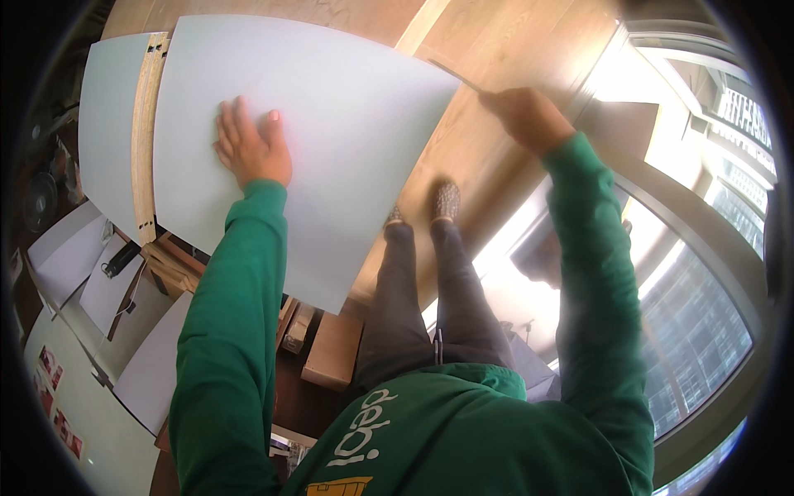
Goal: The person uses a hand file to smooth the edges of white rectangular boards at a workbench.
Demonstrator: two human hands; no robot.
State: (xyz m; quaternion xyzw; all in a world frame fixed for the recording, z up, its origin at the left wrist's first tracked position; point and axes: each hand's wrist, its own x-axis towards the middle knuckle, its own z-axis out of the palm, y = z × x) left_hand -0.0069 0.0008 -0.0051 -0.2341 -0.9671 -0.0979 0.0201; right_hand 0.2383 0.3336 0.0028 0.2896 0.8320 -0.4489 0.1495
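A large pale grey board (347,107) lies tilted in front of me over the wooden floor. My left hand (251,147) rests flat on its face, fingers spread. My right hand (523,114) is closed around the board's right corner, or around a thin blade-like thing (451,73) lying along that edge; I cannot tell which. A second pale grey panel (107,132) stands to the left, and a plywood strip (147,140) with slots runs between the two. Green sleeves cover both arms.
My grey trouser legs and shoes (447,201) stand on the wooden floor (496,41) below the board. White sheets and panels (91,281), wood offcuts (335,347) and a small dark tool (122,258) lie at the left. A large sunlit window (703,273) curves along the right.
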